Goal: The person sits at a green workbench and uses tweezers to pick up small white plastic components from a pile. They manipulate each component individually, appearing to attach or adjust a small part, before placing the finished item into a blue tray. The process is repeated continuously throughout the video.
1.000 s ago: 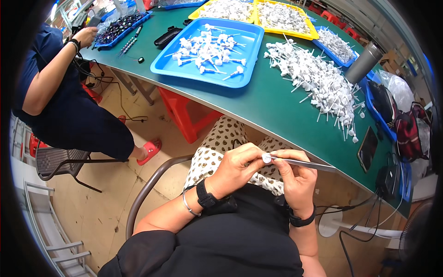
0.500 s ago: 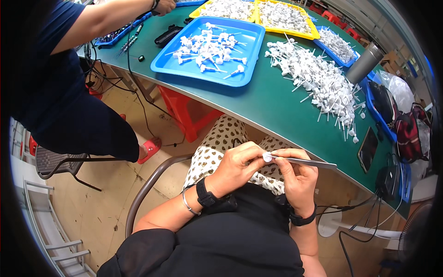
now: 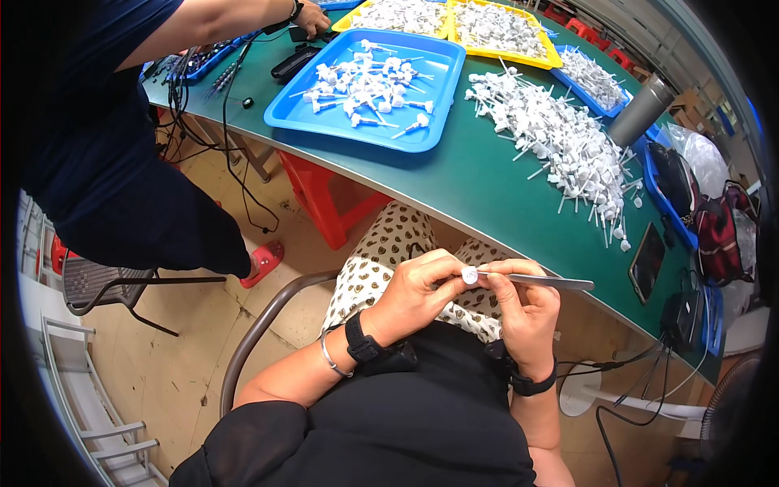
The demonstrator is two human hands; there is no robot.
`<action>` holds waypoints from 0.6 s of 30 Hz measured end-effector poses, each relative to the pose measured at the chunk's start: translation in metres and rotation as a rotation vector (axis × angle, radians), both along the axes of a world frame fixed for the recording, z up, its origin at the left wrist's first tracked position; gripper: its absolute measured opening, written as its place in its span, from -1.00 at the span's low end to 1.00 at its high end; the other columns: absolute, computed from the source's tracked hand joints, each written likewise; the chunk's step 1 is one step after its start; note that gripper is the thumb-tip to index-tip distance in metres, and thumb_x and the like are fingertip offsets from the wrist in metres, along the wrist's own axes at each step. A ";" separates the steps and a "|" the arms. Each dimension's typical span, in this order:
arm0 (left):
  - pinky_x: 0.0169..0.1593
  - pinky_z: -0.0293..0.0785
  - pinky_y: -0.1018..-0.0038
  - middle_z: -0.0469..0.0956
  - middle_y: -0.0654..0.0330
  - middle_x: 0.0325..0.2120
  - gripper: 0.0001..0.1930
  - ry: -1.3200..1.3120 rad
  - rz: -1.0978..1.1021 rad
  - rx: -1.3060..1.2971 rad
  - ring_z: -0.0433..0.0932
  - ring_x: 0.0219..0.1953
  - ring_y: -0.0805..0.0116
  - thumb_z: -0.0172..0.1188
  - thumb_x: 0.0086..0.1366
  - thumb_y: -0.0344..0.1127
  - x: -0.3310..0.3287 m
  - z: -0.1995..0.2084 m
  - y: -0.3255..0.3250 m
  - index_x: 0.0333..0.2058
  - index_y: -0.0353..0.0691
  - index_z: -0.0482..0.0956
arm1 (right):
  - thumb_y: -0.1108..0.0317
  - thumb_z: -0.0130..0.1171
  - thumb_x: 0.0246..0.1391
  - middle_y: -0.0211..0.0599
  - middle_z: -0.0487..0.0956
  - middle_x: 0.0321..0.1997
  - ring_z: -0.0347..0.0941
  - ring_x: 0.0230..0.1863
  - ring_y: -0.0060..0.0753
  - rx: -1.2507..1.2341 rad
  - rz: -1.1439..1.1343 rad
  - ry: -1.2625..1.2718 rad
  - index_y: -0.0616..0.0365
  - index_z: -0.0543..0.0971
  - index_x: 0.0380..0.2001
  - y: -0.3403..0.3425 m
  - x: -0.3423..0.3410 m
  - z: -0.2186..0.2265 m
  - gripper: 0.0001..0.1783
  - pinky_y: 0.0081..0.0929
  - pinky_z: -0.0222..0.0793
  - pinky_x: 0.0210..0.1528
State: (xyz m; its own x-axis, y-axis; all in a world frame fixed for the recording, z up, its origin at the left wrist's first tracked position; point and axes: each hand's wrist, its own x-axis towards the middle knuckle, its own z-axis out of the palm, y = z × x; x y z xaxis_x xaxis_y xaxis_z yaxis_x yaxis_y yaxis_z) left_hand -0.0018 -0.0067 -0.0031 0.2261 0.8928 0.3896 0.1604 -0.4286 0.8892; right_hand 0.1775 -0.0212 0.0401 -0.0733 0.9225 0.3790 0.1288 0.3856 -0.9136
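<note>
My left hand (image 3: 415, 290) pinches a small white plastic part with a round head (image 3: 470, 275) between thumb and fingertips, above my lap. A slim, flat grey metal tool with a rounded end (image 3: 560, 282) lies in the grip of my right hand (image 3: 527, 312), its long end pointing right. The tool's other end meets the white part or sits right beside it; my fingers partly cover the contact. On the table ahead, a blue tray (image 3: 284, 109) carries a loose heap of white stemmed parts (image 3: 369, 85). A larger pile of similar parts (image 3: 560, 134) spreads to its right.
Yellow trays (image 3: 554, 58) full of white parts stand at the back. Along the right are a grey metal flask (image 3: 641, 111), a phone (image 3: 647, 262) and bags (image 3: 718, 235). A co-worker's hand (image 3: 312, 18) reaches in at upper left. Cables hang near a red stool (image 3: 320, 199).
The co-worker's arm has moved right and down, its hand now at a dark object behind the blue tray. In my hands, the metal tool and white part have turned slightly.
</note>
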 end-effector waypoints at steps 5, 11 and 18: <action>-0.30 0.53 0.50 0.66 0.16 -0.34 -0.89 0.019 0.014 0.031 0.63 -0.35 0.40 0.36 0.31 -0.48 -0.001 0.000 0.000 -0.20 -0.33 0.70 | 0.57 0.26 0.26 -0.26 0.69 -0.20 0.61 -0.29 -0.52 -0.014 -0.018 0.014 0.35 0.67 -0.20 -0.001 -0.002 -0.002 -0.92 -0.57 0.50 -0.22; -0.29 0.54 0.47 0.67 0.15 -0.33 -0.89 0.020 0.015 0.043 0.64 -0.34 0.35 0.36 0.29 -0.50 -0.001 0.002 -0.001 -0.21 -0.33 0.69 | 0.58 0.25 0.27 -0.25 0.69 -0.23 0.63 -0.29 -0.51 -0.006 -0.025 0.006 0.36 0.67 -0.22 -0.001 -0.004 -0.001 -0.92 -0.57 0.52 -0.22; -0.28 0.54 0.46 0.67 0.15 -0.33 -0.88 0.012 0.017 0.041 0.65 -0.33 0.33 0.37 0.29 -0.49 -0.001 0.003 -0.002 -0.20 -0.32 0.69 | 0.57 0.25 0.26 -0.26 0.69 -0.25 0.63 -0.31 -0.51 0.005 -0.035 -0.033 0.35 0.67 -0.24 -0.001 -0.004 -0.001 -0.94 -0.57 0.53 -0.24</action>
State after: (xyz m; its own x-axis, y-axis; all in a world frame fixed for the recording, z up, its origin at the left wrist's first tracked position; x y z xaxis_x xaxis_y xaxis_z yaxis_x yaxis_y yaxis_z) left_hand -0.0029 -0.0089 -0.0001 0.2158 0.8799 0.4233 0.1783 -0.4617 0.8689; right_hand 0.1733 -0.0225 0.0393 -0.0537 0.9230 0.3810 0.1722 0.3844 -0.9069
